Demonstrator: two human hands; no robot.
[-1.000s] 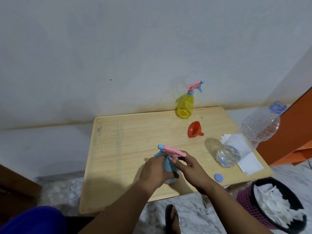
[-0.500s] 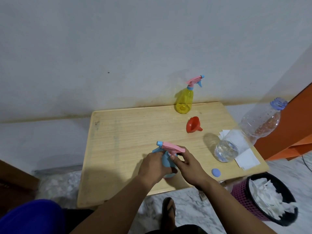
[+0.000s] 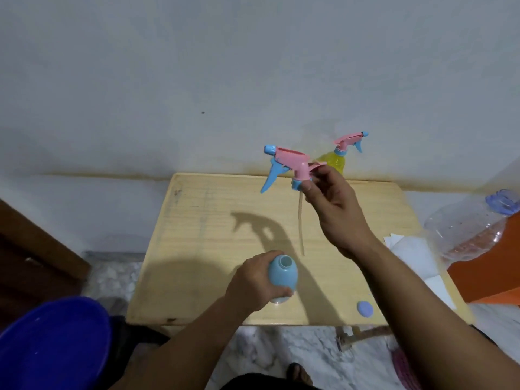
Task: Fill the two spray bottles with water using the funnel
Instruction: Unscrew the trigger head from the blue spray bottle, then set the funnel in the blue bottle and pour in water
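Spray head lifted clear of the blue bottle

The right hand is raised above the table, its thumb and fingers pinching the pink-and-blue spray head at the collar; the nozzle and trigger point to the left, and the pale dip tube hangs down from the collar, its lower end free in the air just above and beside the bottle's mouth; the left hand is curled round the blue bottle, gripping its body where it stands on the near part of the wooden table; the bottle's round neck is uncovered and faces up; the yellow spray bottle stands at the far edge of the table by the wall, its own pink head still fitted, partly hidden behind the right hand; a small blue cap lies on the table near its front right corner; a large clear water bottle leans at the right side, its blue neck up and to the right, with white paper under it; a blue basin sits at the lower left, off the table; the funnel cannot be made out in this view.
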